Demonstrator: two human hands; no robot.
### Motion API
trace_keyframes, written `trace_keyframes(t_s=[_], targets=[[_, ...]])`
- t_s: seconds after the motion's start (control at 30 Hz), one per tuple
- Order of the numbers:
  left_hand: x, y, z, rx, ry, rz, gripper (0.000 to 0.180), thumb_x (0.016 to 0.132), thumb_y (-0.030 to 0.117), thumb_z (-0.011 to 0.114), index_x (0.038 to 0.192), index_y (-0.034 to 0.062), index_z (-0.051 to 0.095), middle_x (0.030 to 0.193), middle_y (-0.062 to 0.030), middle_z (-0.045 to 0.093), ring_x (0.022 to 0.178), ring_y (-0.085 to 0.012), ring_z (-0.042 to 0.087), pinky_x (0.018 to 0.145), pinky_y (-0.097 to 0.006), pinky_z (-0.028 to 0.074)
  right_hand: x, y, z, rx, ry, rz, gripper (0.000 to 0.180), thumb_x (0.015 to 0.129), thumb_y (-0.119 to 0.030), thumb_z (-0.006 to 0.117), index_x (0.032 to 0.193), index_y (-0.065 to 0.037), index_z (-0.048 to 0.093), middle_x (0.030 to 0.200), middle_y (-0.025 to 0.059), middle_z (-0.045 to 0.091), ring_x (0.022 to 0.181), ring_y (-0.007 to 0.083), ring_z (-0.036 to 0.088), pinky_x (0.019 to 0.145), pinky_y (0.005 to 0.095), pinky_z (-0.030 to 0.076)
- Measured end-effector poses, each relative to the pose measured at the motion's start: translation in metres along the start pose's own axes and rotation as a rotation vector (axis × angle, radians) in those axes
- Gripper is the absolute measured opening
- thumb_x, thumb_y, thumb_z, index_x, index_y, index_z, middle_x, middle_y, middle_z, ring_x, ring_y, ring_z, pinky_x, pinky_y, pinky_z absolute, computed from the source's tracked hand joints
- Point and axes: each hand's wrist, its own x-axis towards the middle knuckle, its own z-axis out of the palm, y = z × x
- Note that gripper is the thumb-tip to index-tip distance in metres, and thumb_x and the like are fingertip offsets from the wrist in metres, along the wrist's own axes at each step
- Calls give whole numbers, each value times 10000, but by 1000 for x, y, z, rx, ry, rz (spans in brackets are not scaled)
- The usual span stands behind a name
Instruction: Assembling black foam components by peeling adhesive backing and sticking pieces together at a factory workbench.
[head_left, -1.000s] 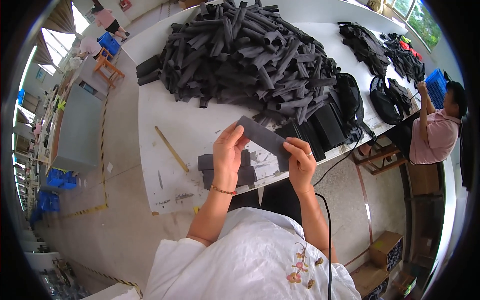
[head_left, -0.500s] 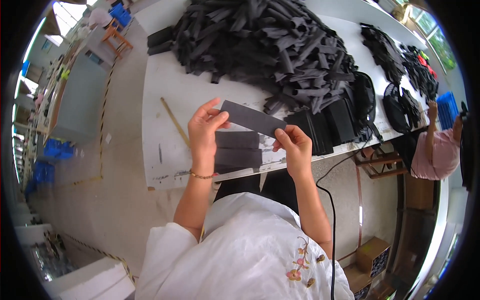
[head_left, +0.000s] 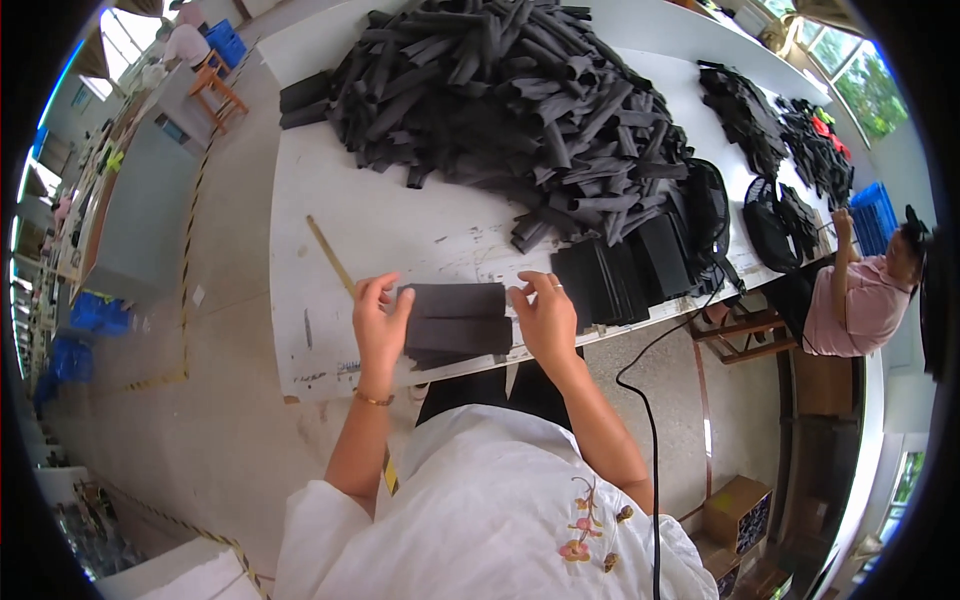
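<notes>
Flat black fabric strips lie in a small stack (head_left: pixel 458 335) near the table's front edge, the upper ones in two rows side by side. My left hand (head_left: pixel 380 322) is at the stack's left end, its thumb by the edge of the far strip and its fingers apart. At the right end my right hand (head_left: pixel 546 315) hovers with fingers bent and thumb apart. Neither hand appears to grip a strip. Beyond them rises a large heap of curled black strips (head_left: pixel 500 130).
A yellowish ruler-like strip (head_left: pixel 330 255) lies left on the white table (head_left: pixel 300 180). Black flat pieces (head_left: pixel 605 285) and a black mesh bag (head_left: pixel 705 220) sit right. A black cable (head_left: pixel 645 400) hangs beside my right arm. Another person (head_left: pixel 855 300) sits at the far right.
The strip held stretched between both hands now lies on the far row of the stack. Both hands have come down and let go of it. The view has shifted slightly.
</notes>
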Motion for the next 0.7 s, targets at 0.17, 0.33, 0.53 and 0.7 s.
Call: trace_keyframes(t_s=[0.17,0.33,0.53,0.7], targets=[[75,32,22,-187,-127,67,186,830,122,696,998,42,683,882,-31,641,772,-118,576,679,-251,460,8,76,-20,-274,208,26,186,837,-137,684,985,-41,627,897,136,616,812,318,618,685,394,503],[149,50,63,-435,-126,-50,167,874,130,653,987,16,699,805,-8,663,718,-73,583,617,-223,457,3,93,2,-810,152,-54,322,796,-241,721,1011,-20,624,1026,132,582,909,281,584,700,376,501],[225,66,94,-503,-46,-62,193,894,153,653,1002,-3,691,840,-25,672,719,-63,597,612,-208,470,5,102,17,-966,23,-97,141,819,-143,587,866,-37,667,908,91,590,834,247,571,642,323,485],[302,85,129,-294,66,204,272,899,258,666,951,-7,699,796,-49,682,694,-99,617,632,-235,499,-5,92,5,-1026,-63,-112,105,775,-160,596,801,-80,658,854,73,583,818,222,567,617,311,482]])
